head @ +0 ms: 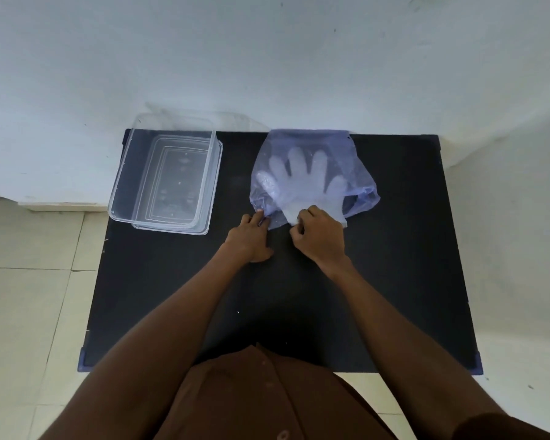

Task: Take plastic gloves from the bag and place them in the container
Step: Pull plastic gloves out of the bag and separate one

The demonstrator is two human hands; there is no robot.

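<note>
A thin bluish plastic bag (359,154) lies on the black table top, its mouth facing me. Inside it lie clear plastic gloves (302,176), fingers spread toward the wall. My left hand (251,236) pinches the bag's near left edge. My right hand (321,236) is closed on the cuff of a glove at the bag's mouth. The clear rectangular container (124,173) stands at the table's far left with nothing inside.
The black table (410,281) is pushed against a pale wall (267,58). Tiled floor (29,296) shows on the left. The container overhangs the table's far left corner slightly.
</note>
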